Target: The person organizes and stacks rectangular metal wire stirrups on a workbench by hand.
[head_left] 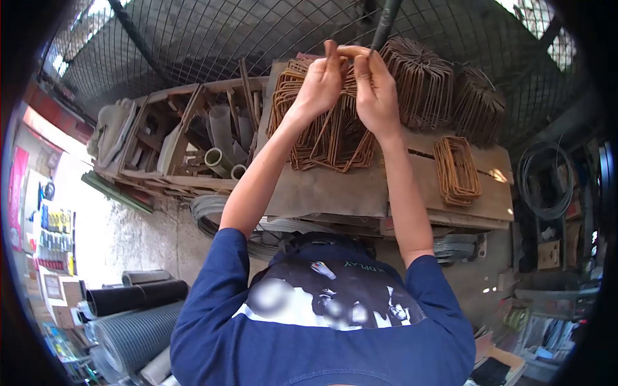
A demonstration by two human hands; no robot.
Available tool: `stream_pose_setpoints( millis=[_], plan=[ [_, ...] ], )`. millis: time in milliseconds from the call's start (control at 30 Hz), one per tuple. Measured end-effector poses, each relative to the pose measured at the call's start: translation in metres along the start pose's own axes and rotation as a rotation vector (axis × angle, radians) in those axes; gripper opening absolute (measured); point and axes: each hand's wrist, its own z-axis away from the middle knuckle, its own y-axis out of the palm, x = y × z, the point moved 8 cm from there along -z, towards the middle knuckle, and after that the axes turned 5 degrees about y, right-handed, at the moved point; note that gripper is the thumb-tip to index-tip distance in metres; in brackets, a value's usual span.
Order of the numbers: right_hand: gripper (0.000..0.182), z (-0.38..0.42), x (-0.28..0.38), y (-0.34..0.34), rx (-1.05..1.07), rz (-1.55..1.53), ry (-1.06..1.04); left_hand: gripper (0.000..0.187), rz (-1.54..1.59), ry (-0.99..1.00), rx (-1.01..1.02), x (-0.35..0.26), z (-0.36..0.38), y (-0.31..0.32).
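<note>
Both my hands are raised close together over a heap of rusty rectangular rebar stirrups (331,151) on the workbench. My left hand (320,83) is closed, its fingers curled and its thumb pointing up. My right hand (376,93) is closed as well, with bent fingers reaching toward the left hand. Whatever lies between the fingertips, if anything, is too small or hidden to name. Behind the right hand stands another bundle of stirrups (421,83), with a further bundle (479,103) to its right. A smaller stack of stirrups (456,170) lies apart at the bench's right.
The wooden workbench (328,193) runs below my arms. A wire mesh fence (212,45) rises behind it. Wooden compartments (183,132) with pipes stand left. Coiled wire (547,180) hangs right, and mesh rolls (138,334) lie lower left.
</note>
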Motion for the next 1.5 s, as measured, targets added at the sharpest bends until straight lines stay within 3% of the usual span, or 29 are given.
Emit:
stream_pose_setpoints(
  millis=[33, 100, 167, 233, 267, 400, 500, 633, 733, 767, 833, 900, 967, 1000, 1033, 1100, 1133, 1267, 1500],
  plan=[
    [0.033, 0.001, -0.005, 0.001, -0.013, -0.088, 0.069, 0.069, -0.028, 0.124, -0.048, -0.009, -0.001, 0.002],
    [0.035, -0.001, -0.003, 0.006, -0.033, -0.050, 0.024, 0.065, -0.029, -0.003, -0.004, -0.003, 0.004, 0.008],
    [0.037, -0.005, -0.001, 0.007, 0.036, -0.183, 0.079, 0.040, -0.130, 0.034, -0.017, -0.013, 0.008, 0.011],
    [0.042, -0.006, -0.001, 0.010, 0.076, -0.243, 0.155, 0.030, -0.167, 0.223, -0.103, -0.022, 0.014, 0.011],
    [0.041, -0.004, -0.003, 0.011, 0.088, -0.254, 0.180, 0.023, -0.177, 0.178, -0.098, -0.017, 0.016, 0.013],
    [0.037, 0.001, -0.002, 0.009, 0.101, -0.186, 0.113, 0.028, -0.226, 0.181, -0.056, -0.023, 0.023, 0.011],
    [0.034, 0.004, -0.003, 0.005, 0.080, -0.239, 0.187, 0.032, -0.125, 0.378, -0.016, -0.035, 0.024, 0.008],
    [0.028, -0.007, -0.009, -0.004, 0.108, -0.191, 0.245, 0.053, -0.176, 0.435, 0.126, -0.031, 0.019, -0.001],
    [0.027, -0.018, -0.007, 0.003, 0.176, -0.133, 0.192, 0.037, -0.369, 0.648, 0.261, -0.003, 0.012, 0.005],
    [0.027, -0.021, -0.008, 0.004, 0.165, -0.124, 0.199, 0.029, -0.270, 0.612, 0.292, 0.008, 0.008, 0.007],
    [0.033, -0.026, -0.008, 0.008, 0.181, 0.011, 0.166, 0.028, -0.398, 0.421, 0.287, 0.008, 0.009, -0.001],
    [0.032, -0.018, -0.001, 0.012, 0.149, 0.036, 0.183, 0.027, -0.469, 0.482, 0.309, 0.010, 0.003, 0.001],
    [0.041, -0.005, 0.007, 0.007, -0.060, 0.310, 0.218, 0.028, -0.388, 0.520, 0.332, 0.007, 0.003, 0.000],
    [0.065, 0.011, -0.009, -0.006, -0.175, 0.449, 0.248, 0.027, -0.388, 0.469, 0.339, 0.006, 0.002, -0.003],
    [0.083, 0.034, -0.009, -0.004, -0.254, 0.665, 0.312, 0.025, -0.385, 0.575, 0.224, 0.010, -0.002, -0.007],
    [0.117, 0.087, -0.042, 0.016, -0.152, 0.740, 0.530, 0.025, -0.283, 0.421, 0.334, 0.003, -0.001, -0.008],
    [0.128, 0.113, -0.066, 0.028, -0.058, 0.821, 0.741, 0.025, -0.280, 0.427, 0.343, 0.002, -0.002, -0.008],
    [0.132, 0.149, -0.104, 0.036, -0.155, 0.909, 0.524, 0.027, -0.248, 0.281, 0.398, 0.002, -0.005, -0.006],
    [0.131, 0.143, -0.110, 0.000, 0.042, 0.883, 0.378, 0.030, -0.231, 0.219, 0.386, 0.002, -0.007, -0.008]
  ],
)
